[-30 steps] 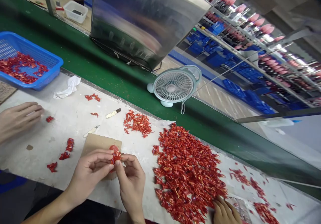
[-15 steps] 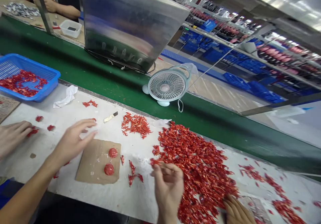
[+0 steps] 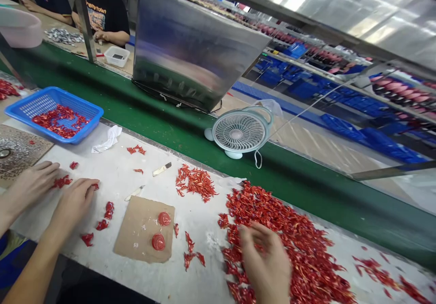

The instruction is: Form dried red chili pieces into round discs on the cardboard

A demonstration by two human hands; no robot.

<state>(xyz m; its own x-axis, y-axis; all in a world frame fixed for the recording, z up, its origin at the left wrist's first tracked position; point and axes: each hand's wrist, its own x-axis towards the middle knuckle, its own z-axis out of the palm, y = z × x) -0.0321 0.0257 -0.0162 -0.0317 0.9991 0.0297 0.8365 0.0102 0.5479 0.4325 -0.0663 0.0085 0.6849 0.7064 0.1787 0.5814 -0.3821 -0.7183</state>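
My left hand [image 3: 73,204] is at the left of the white table, its fingertips closed on a small glossy red piece [image 3: 96,186]. Several other red pieces [image 3: 109,211] lie to its right. Over the left side of a large heap of pointed red pieces [image 3: 306,254] is my right hand [image 3: 267,263]. Its thumb and fingers are curved and apart, with nothing visible between them; the hand is slightly blurred. Between my hands lies a square of brown cardboard [image 3: 136,227] bearing two round red pieces [image 3: 158,241].
A co-worker's hand [image 3: 36,186] touches red pieces at far left. Behind it stands a blue basket [image 3: 91,111] with red pieces. Two small knives [image 3: 161,169] and a smaller red pile [image 3: 195,181] lie beyond the cardboard. A fan [image 3: 236,134] stands on the green belt [image 3: 170,118].
My left hand has moved left from beside the cardboard to a red piece. My right hand has shifted right over the heap; the red piece at its fingertips no longer shows. The view has shifted.
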